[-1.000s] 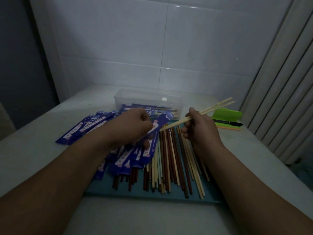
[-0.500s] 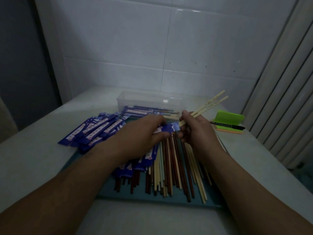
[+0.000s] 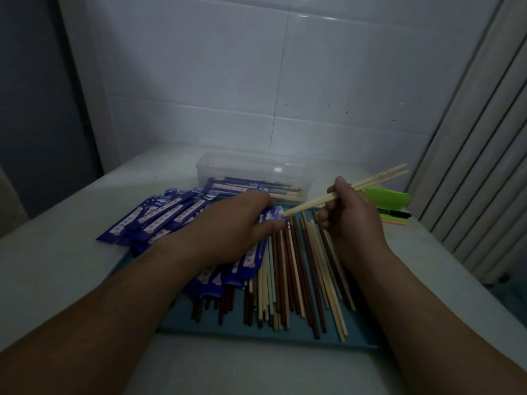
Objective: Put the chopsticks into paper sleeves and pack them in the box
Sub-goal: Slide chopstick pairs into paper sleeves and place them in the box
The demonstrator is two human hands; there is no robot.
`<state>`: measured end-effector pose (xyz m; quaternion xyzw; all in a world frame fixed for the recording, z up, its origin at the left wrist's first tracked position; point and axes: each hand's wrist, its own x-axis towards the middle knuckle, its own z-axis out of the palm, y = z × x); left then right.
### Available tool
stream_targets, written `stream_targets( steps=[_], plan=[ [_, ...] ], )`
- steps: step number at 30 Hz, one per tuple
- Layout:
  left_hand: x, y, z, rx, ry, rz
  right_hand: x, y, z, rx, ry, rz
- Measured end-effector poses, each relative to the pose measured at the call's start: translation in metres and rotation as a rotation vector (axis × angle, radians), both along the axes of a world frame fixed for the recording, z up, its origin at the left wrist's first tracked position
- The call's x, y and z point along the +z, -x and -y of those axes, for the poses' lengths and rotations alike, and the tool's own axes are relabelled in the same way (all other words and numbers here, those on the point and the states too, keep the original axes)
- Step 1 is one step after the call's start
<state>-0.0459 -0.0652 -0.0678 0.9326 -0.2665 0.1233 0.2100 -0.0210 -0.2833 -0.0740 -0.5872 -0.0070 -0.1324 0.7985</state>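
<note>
1. The right hand (image 3: 353,220) is raised above the heap with its back to the camera and its fingers curled. Its grip clasps a pale pair (image 3: 379,179) of thin, straight, light wooden chopsticks near the middle of their length.
2. The pair slants, with the square butts up and to the right and the tips down and to the left. The tips sit right at the open mouth of a paper sleeve (image 3: 272,217).
3. The left hand (image 3: 236,223) lies palm down over the heap. Its grip pinches the end of that flat, glossy blue sleeve between thumb and fingers.
4. Loose chopsticks (image 3: 296,275), some pale and some dark reddish-brown, lie roughly parallel on a flat teal mat (image 3: 236,327) beneath both forearms.
5. Spare sleeves (image 3: 159,219), long blue strips with a pale printed band, fan out over the left edge of the mat and onto the smooth grey bench (image 3: 57,266).
6. A clear, rectangular plastic box (image 3: 253,168) stands behind the mat and holds a few sleeved sets.
7. To the right lie a green pad (image 3: 385,196) and a black pen (image 3: 395,215).
8. A glazed white tile wall (image 3: 313,95) rises behind the bench.
</note>
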Motion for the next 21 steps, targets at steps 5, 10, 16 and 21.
stream_targets(
  steps=[5, 10, 16, 21],
  plan=[
    [-0.0028, -0.0041, -0.0023, -0.014, -0.02, -0.006, 0.0016, -0.0014, 0.0025, -0.016, -0.061, 0.036],
    [-0.0023, -0.0027, -0.001, -0.031, 0.019, 0.014, 0.0014, 0.0, 0.0023, -0.011, -0.035, 0.072],
    [-0.0007, -0.0005, -0.0006, -0.035, 0.056, 0.033, -0.0002, -0.002, 0.0017, -0.034, 0.019, 0.067],
    [-0.0002, 0.0001, 0.0022, -0.038, 0.056, 0.081, -0.0007, 0.0033, -0.0038, 0.023, 0.11, 0.082]
  ],
)
